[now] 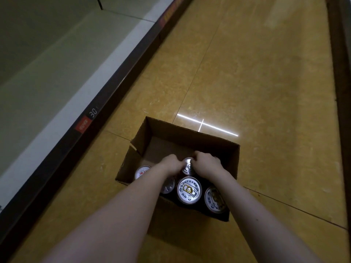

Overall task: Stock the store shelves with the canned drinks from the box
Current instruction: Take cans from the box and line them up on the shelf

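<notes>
An open cardboard box (191, 135) sits on the floor below me, holding several upright canned drinks with silver tops. Both my hands reach down into it. My left hand (171, 163) and my right hand (206, 164) close from either side around one silver-topped can (188, 165) in the middle of the box. A larger white-lidded can (189, 190) stands just nearer to me, another can (214, 200) to its right and a red-marked can (142, 171) at the left wall. The far half of the box shows bare cardboard.
A store shelf (47, 73) with a pale bare surface runs along the left, edged by a dark price rail (91, 118) with a red tag. Yellow tiled floor (256, 82) stretches ahead. A dark shelf base (341, 73) borders the right.
</notes>
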The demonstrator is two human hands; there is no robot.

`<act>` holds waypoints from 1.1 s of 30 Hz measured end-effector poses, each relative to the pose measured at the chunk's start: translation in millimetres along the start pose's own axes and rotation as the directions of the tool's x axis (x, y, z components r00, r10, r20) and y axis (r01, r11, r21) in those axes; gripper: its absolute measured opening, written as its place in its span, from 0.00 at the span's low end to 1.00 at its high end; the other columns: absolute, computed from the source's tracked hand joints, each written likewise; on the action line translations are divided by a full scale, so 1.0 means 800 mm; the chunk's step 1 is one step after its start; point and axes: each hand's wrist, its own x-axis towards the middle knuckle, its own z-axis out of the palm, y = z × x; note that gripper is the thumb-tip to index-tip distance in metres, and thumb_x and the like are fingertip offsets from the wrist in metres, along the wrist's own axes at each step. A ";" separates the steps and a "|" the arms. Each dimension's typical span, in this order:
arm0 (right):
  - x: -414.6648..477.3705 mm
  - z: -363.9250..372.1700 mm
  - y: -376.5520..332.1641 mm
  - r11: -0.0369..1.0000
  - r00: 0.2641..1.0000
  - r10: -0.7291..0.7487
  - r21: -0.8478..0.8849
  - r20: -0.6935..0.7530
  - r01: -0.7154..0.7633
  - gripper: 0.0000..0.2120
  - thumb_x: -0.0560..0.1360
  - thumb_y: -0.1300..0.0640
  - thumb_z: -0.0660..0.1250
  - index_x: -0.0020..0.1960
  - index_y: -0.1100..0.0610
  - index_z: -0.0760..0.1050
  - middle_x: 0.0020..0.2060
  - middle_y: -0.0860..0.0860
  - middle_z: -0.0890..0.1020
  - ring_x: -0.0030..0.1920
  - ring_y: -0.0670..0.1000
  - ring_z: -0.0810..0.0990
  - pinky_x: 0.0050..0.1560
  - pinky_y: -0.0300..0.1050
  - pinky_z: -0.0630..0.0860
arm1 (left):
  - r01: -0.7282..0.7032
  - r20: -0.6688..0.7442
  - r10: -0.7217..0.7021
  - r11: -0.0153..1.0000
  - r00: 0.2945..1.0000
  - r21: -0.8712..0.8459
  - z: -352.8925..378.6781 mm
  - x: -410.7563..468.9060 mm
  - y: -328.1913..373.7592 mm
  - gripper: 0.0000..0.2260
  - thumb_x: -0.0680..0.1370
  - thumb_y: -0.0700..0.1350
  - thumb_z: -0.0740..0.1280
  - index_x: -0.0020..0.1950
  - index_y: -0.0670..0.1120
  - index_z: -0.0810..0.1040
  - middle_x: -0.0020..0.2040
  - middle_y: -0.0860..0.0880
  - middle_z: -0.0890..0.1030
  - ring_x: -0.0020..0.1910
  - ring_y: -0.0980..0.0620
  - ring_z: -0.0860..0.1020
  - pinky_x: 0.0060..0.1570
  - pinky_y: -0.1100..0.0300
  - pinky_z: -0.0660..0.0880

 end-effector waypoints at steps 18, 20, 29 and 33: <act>-0.005 -0.001 -0.001 0.971 0.987 0.018 0.240 -0.157 0.021 0.15 0.79 0.51 0.58 0.61 0.55 0.75 0.56 0.57 0.81 0.60 0.59 0.76 0.62 0.54 0.72 | -0.111 -0.147 0.137 0.979 0.980 0.170 -0.014 -0.010 0.007 0.15 0.79 0.45 0.60 0.56 0.34 0.77 0.55 0.35 0.79 0.53 0.38 0.79 0.55 0.48 0.76; -0.010 -0.009 -0.004 0.954 0.977 -0.004 0.292 -0.214 0.068 0.16 0.78 0.48 0.58 0.61 0.52 0.76 0.54 0.55 0.82 0.57 0.57 0.78 0.58 0.54 0.74 | -0.126 -0.191 0.168 0.969 0.967 0.215 -0.022 -0.017 0.014 0.16 0.81 0.45 0.57 0.58 0.35 0.76 0.57 0.36 0.78 0.56 0.39 0.77 0.56 0.51 0.75; -0.030 -0.031 -0.025 0.630 0.917 -0.108 0.687 -0.384 0.362 0.22 0.73 0.35 0.55 0.56 0.46 0.78 0.53 0.53 0.79 0.56 0.51 0.78 0.58 0.51 0.75 | -0.235 -0.321 0.311 0.938 0.895 0.254 -0.081 -0.071 0.048 0.16 0.82 0.46 0.52 0.53 0.38 0.76 0.53 0.39 0.79 0.52 0.41 0.76 0.46 0.55 0.69; -0.054 -0.048 -0.062 0.432 0.860 -0.184 0.746 -0.476 0.506 0.13 0.81 0.51 0.53 0.59 0.48 0.73 0.53 0.42 0.78 0.55 0.40 0.76 0.53 0.29 0.71 | -0.280 -0.420 0.310 0.951 0.853 0.132 -0.109 -0.100 0.058 0.17 0.82 0.46 0.52 0.56 0.37 0.75 0.56 0.36 0.78 0.56 0.39 0.75 0.53 0.53 0.70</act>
